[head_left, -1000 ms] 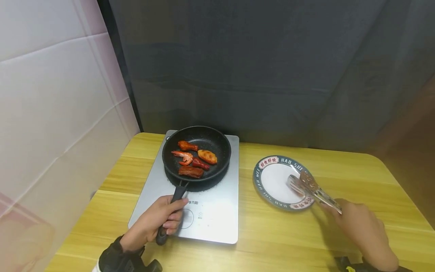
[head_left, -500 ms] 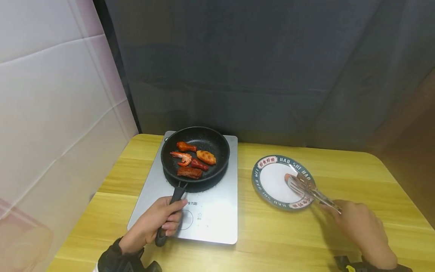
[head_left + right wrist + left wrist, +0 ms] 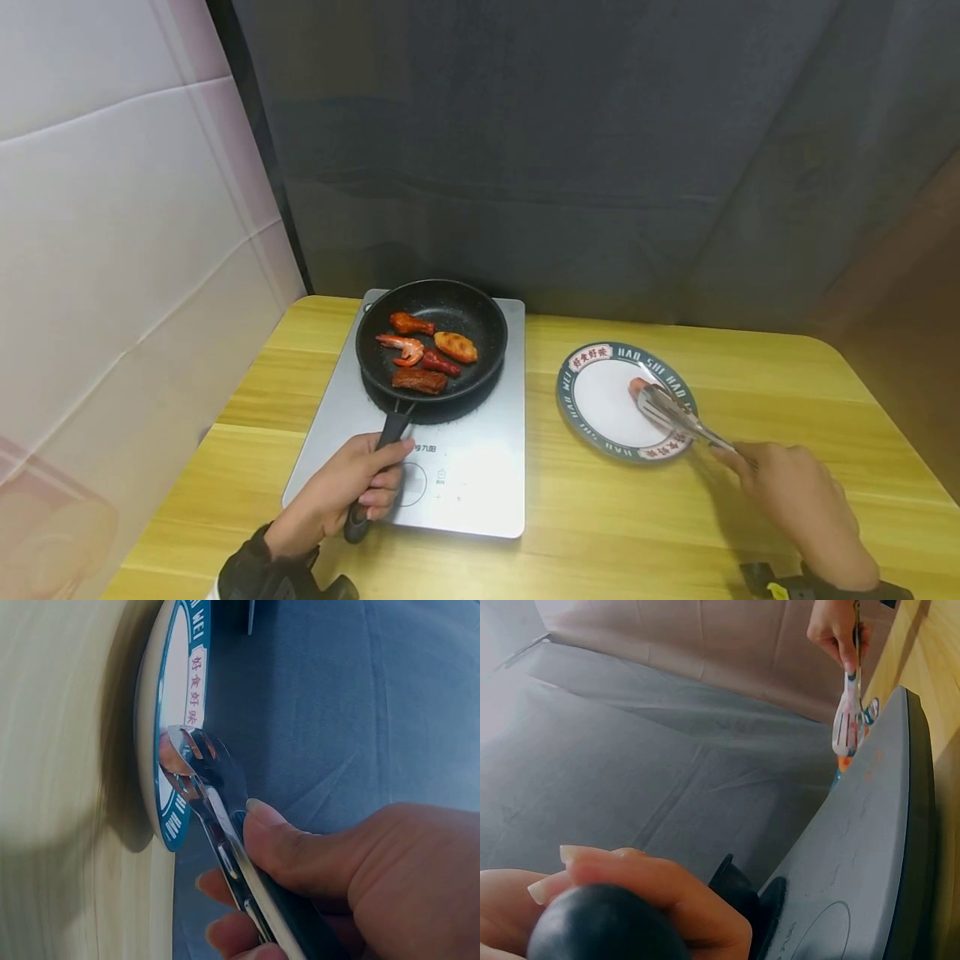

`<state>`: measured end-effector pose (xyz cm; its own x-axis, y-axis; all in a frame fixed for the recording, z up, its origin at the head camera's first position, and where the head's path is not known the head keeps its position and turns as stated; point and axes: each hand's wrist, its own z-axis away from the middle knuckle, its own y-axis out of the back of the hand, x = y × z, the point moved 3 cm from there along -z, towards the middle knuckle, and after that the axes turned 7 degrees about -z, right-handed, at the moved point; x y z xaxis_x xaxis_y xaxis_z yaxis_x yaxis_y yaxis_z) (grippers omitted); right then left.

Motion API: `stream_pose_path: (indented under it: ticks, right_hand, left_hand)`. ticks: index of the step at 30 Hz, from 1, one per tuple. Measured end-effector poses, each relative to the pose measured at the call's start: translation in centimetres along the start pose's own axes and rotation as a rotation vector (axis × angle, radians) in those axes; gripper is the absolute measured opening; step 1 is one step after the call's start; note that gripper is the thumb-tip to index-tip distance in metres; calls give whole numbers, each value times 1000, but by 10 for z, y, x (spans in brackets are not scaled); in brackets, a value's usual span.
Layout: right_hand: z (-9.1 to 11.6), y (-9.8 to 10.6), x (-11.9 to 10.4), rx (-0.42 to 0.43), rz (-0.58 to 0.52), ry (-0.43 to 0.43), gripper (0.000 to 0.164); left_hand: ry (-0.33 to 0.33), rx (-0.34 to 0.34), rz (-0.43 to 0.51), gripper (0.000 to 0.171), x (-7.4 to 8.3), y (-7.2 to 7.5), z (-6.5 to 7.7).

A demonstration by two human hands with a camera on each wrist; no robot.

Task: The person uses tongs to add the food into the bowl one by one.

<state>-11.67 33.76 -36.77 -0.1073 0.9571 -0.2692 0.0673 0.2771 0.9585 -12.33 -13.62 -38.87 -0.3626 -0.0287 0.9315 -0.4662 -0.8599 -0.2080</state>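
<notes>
A pinkish piece of food (image 3: pixel 639 386) is seen on the white middle of the plate (image 3: pixel 592 360), toward its right side, with the tips of the metal tongs (image 3: pixel 667 410) right at it. Whether the tong tips are clamped on the piece or just touching it can't really be told, it's too small in the head view and half hidden in the right wrist view. The tongs are gripped by the right hand (image 3: pixel 798 500), thumb laid along the top of the handle and fingers curled underneath, which shows nicely in the right wrist view (image 3: pixel 352 885). The plate has a dark teal rim with lettering and is set on the yellow wooden table (image 3: pixel 750 517), just right of the cooker.

Over on the other side, the black handle (image 3: pixel 378 462) of the frying pan (image 3: pixel 480 321) is wrapped by the left hand (image 3: pixel 341 492), fingers closed fully around it. The pan is parked on a silver induction cooker (image 3: pixel 480 483).

In the pan five pieces are laid close together: a drumstick (image 3: pixel 410 322) at the back, a shrimp (image 3: pixel 401 346) on the left, a golden wing piece (image 3: pixel 456 347) on the right, a red sausage (image 3: pixel 441 362) in the middle and a brown rib-looking slab (image 3: pixel 418 381) nearest the handle.

A dark grey curtain (image 3: pixel 600 150) is hung behind the table, and a pale panel (image 3: pixel 112 208) is seen on the left.
</notes>
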Motion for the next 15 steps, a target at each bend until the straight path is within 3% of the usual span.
stream_pose_path:
  ticks: [15]
  right_hand:
    - [-2, 2, -22, 94, 13, 129, 26]
  left_hand:
    - [0, 8, -14, 31, 0, -1, 1]
